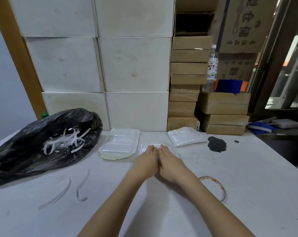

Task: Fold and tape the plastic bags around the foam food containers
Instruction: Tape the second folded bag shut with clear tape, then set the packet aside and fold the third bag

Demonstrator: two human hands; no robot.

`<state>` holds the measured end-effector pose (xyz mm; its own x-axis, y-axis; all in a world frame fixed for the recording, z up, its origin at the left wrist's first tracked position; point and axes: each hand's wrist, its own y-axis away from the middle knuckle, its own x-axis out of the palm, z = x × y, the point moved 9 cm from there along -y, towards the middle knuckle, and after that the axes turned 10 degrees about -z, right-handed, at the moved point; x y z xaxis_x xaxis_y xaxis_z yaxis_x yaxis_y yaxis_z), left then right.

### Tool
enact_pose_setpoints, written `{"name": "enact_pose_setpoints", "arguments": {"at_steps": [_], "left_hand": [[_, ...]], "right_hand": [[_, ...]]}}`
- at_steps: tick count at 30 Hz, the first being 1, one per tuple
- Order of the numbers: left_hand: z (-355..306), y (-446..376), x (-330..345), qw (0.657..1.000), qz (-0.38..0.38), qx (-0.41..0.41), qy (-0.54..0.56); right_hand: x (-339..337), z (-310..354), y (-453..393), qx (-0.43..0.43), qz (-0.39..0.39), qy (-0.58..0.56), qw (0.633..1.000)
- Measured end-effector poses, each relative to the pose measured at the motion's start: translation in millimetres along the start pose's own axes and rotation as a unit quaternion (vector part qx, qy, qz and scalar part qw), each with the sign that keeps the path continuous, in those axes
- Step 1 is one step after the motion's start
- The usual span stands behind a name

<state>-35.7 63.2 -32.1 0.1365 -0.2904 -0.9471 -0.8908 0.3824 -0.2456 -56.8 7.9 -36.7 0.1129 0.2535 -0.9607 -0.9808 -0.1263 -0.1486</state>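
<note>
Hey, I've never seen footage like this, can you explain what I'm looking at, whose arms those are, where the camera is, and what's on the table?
There is no machine here. One wide-angle camera sits on a person's head and looks forward and down, so the two bare arms reaching in from the bottom are the wearer's own. The left hand and right hand lie side by side, fingers straight, pressing flat on a clear plastic bag on the white table. Neither has a grip on anything.

Left of the hands sits a wrapped foam container, with another wrapped packet to the right. A black rubbish bag holding white strips lies far left, and a tape roll lies near the right forearm. Stacked boxes stand behind.
</note>
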Motion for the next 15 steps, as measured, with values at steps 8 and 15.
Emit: {"name": "enact_pose_setpoints", "arguments": {"at_steps": [8,15], "left_hand": [[28,-68,11,0.999,0.028,-0.04,-0.011],[46,-108,11,0.999,0.017,-0.05,0.005]], "right_hand": [[5,-19,-65,0.015,0.038,0.0,0.999],[2,-31,-108,0.046,-0.005,-0.031,0.998]]}}
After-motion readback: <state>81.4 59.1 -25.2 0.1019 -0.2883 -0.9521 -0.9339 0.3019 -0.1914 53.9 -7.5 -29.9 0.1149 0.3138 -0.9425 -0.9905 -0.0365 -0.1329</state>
